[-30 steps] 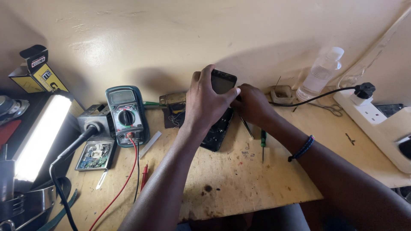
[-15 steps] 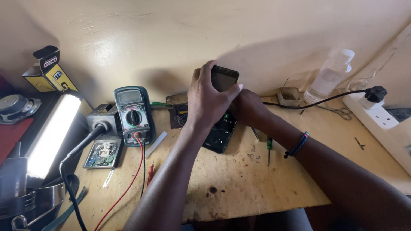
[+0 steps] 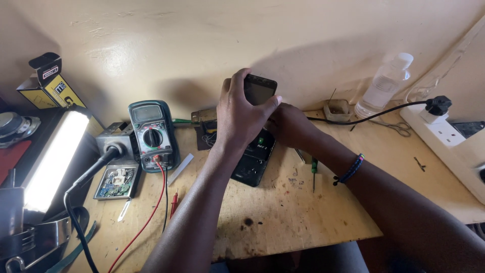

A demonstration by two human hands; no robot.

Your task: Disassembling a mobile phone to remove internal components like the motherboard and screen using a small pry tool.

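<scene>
A view from above of two bare arms reaching to the back of a wooden worktop [image 3: 303, 217] set against a cream wall. Compared with half a second ago, little has changed: the left hand [image 3: 241, 117] still wraps over the raised phone [image 3: 259, 91] and the right hand [image 3: 288, 125] still sits low behind it; the whole scene sits slightly differently in the frame, as the head camera has shifted a little.

The phone is a dark, slim slab near the centre of the frame, held tilted up on edge above the worktop, its dark glossy face catching a dull reflection. The left hand's fingers [image 3: 233, 85] are curled around its upper left edge, with the thumb pressed on its right side, grasping it. The right hand's fingers are hidden behind the left hand and the phone, so whether they grip anything cannot be told.

Just below the hands lies a black flat device [image 3: 254, 161], flat on the worktop, with a small green spot on it. To its right lies a green-handled screwdriver [image 3: 313, 169]. At left centre stands a green multimeter [image 3: 152, 135] with red and black leads trailing down. A bare circuit board [image 3: 117, 182] lies beside it. A bright bar lamp [image 3: 50, 162] glows at far left. At upper right stand a clear plastic bottle [image 3: 384, 85] and a white power strip [image 3: 447, 136].
</scene>
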